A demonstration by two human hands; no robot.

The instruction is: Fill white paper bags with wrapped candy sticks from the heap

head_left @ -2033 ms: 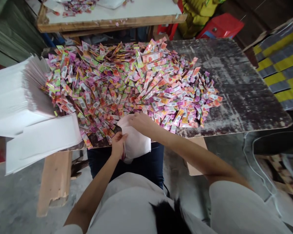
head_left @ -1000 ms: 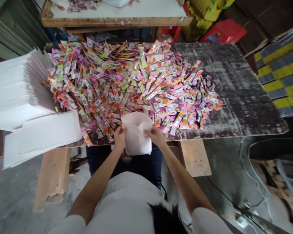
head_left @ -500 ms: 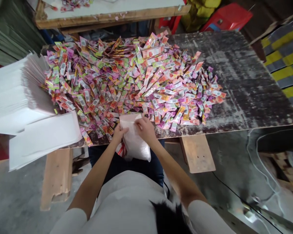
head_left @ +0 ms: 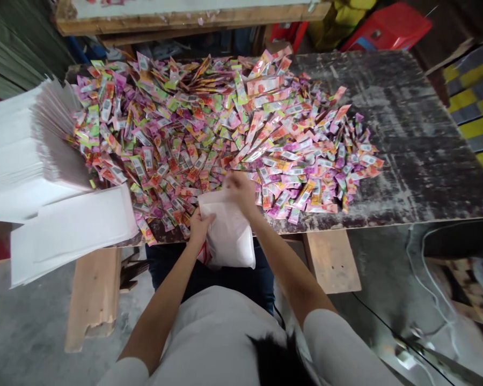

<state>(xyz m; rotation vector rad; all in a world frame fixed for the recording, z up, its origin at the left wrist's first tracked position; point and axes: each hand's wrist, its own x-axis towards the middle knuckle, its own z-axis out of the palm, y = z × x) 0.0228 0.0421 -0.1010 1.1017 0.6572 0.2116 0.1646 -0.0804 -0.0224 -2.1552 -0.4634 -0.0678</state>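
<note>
A white bag [head_left: 230, 236] sits at the near edge of the dark worn table [head_left: 406, 139], over my lap. My left hand [head_left: 200, 228] pinches the bag's left side near its mouth. My right hand [head_left: 240, 190] rests at the top of the bag, its fingers closed among the nearest packets; what it holds I cannot make out. A wide heap of small colourful sachets [head_left: 209, 128] in pink, green, orange and purple covers the left and middle of the table.
A tall stack of flat white bags [head_left: 20, 155] lies at the left, with more white bags [head_left: 70, 230] overhanging the table's edge. A second wooden table [head_left: 185, 19] stands behind. A red plastic stool [head_left: 390, 29] is at the back right. Cables lie on the floor at right.
My right hand has moved from the bag's right side up to its mouth at the edge of the heap. The bag's mouth, held wide a second ago, now lies flatter.
</note>
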